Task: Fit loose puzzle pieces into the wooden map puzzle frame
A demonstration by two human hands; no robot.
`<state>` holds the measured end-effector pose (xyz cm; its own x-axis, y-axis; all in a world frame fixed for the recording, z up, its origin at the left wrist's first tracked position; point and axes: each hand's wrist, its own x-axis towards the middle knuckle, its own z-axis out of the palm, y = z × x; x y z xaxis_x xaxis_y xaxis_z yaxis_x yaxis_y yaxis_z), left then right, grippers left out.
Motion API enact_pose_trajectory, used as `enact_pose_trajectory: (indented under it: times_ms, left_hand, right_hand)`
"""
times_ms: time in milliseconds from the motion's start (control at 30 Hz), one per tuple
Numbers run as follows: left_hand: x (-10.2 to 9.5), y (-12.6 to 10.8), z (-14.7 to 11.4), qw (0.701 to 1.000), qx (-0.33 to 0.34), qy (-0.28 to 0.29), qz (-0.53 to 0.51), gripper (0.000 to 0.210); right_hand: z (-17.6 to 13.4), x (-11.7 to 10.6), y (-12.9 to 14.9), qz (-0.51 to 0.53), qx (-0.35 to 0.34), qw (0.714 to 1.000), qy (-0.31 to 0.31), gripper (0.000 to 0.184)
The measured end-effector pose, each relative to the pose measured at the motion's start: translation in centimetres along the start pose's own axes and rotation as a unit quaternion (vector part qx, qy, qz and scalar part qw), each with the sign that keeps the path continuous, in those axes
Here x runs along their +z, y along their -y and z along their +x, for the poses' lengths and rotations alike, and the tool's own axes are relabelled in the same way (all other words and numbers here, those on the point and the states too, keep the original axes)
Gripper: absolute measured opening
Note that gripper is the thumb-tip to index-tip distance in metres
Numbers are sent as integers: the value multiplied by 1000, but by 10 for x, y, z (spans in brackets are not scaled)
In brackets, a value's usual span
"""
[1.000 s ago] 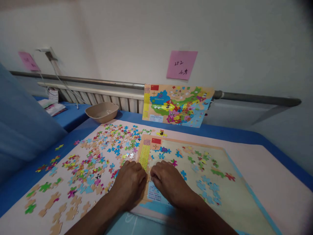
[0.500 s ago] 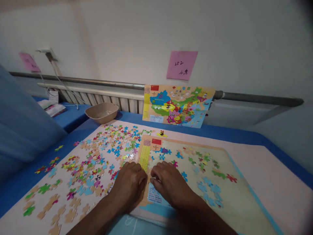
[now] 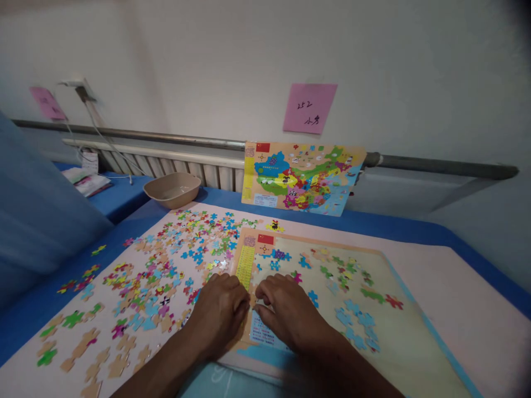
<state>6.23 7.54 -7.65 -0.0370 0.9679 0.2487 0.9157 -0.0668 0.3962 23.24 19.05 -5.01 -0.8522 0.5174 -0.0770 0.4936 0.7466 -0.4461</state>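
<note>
- Puzzle board (image 3: pixel 373 331): flat on the pink mat (image 3: pixel 456 298), directly before the person.
- Left hand (image 3: pixel 219 312): palm down on the board's left edge, fingers curled together.
- Right hand (image 3: pixel 286 309): just beside it, fingertips bent onto the board; any piece pinched cannot be told.
- Loose pieces (image 3: pixel 166 271): scattered on the mat, left of the board.
- Reference map (image 3: pixel 301 178): propped against the wall behind.

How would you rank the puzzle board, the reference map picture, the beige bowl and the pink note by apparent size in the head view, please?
1. Puzzle board, though it lies nearest.
2. Reference map picture.
3. Beige bowl.
4. Pink note, close to the bowl, so unsure.
</note>
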Motion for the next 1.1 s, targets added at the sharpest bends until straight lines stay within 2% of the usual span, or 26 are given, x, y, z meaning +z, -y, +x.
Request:
enact_pose_trajectory:
  times_ms: [267, 433, 667, 967, 1100]
  left_hand:
    - [-13, 7, 0, 999, -20, -30, 13, 19]
    - [-20, 11, -7, 999, -28, -16, 1, 23]
    - [-17, 8, -12, 1000, -22, -12, 5, 23]
    - [-16, 7, -13, 999, -34, 7, -5, 20]
    - [-15, 6, -12, 999, -34, 9, -2, 20]
  right_hand:
    - [-1, 6, -5, -3, -13, 1000, -12, 13]
    - [-1, 13, -10, -9, -38, 999, -31, 15]
    - [-1, 13, -8, 1, -59, 998, -24, 21]
    - [2, 15, -10, -5, -64, 998, -29, 19]
    - [1, 13, -6, -10, -46, 999, -22, 18]
